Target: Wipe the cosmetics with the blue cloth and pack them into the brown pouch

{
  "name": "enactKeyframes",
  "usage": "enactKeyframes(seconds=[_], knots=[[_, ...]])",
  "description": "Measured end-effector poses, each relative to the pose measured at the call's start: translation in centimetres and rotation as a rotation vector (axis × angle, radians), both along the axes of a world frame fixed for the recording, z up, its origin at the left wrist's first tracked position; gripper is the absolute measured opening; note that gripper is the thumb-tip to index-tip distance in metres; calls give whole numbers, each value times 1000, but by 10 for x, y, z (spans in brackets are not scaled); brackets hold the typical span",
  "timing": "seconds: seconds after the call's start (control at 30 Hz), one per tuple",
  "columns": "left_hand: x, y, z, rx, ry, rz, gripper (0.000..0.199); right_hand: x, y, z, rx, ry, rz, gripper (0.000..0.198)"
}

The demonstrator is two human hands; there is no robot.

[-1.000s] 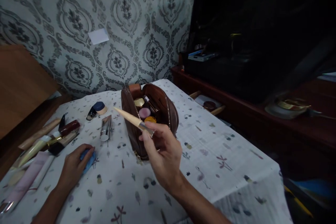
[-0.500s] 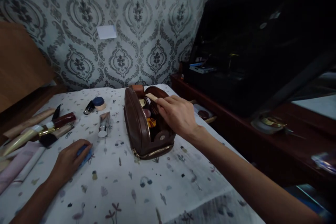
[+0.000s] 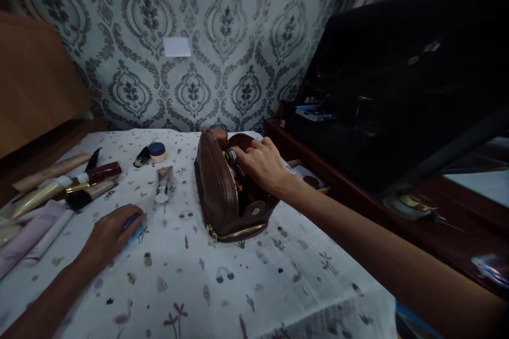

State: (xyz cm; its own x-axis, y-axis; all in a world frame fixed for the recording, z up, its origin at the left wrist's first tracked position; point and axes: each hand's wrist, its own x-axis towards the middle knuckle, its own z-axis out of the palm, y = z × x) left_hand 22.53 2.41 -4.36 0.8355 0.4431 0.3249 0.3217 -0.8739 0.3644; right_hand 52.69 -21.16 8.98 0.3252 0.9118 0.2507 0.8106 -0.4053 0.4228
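A brown leather-like toiletry bag [image 3: 217, 185] stands unzipped on the cloth-covered table, with several small items inside it, mostly hidden. My right hand [image 3: 264, 167] reaches into its opening, fingers closed and bent downward. Only a sliver of a beige flat piece shows by the fingertips; the bag and the hand hide the rest. On the table to the left, my left hand [image 3: 111, 233] rests with its fingers curled over a small blue item [image 3: 136, 230], whose kind I cannot make out. Between bag and left hand lies a silver-capped tube [image 3: 163, 184].
A blue-lidded jar [image 3: 158, 152] sits beside a small black item [image 3: 142, 157] toward the back. Several tubes and brushes, including a lilac tube [image 3: 34, 235], lie at far left. A brown box [image 3: 37, 85] stands behind them. On the right are a dark red cabinet [image 3: 342, 169] and large black panel.
My right hand has sunk deeper into the bag, and the beige piece that stuck out is now mostly out of sight. My left hand stays on the blue item. The view has shifted slightly.
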Motion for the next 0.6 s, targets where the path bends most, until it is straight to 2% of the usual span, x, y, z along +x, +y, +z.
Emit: enactKeyframes(seconds=[0.23, 0.47, 0.6], knots=[[2, 0, 1, 14, -3, 1, 45, 1, -2, -5, -104, -26, 21, 25], [3, 0, 3, 5, -4, -5, 46, 5, -5, -4, -70, 8, 65, 21], [3, 0, 4, -2, 4, -3, 47, 5, -9, 3, -56, 63, 91, 21]])
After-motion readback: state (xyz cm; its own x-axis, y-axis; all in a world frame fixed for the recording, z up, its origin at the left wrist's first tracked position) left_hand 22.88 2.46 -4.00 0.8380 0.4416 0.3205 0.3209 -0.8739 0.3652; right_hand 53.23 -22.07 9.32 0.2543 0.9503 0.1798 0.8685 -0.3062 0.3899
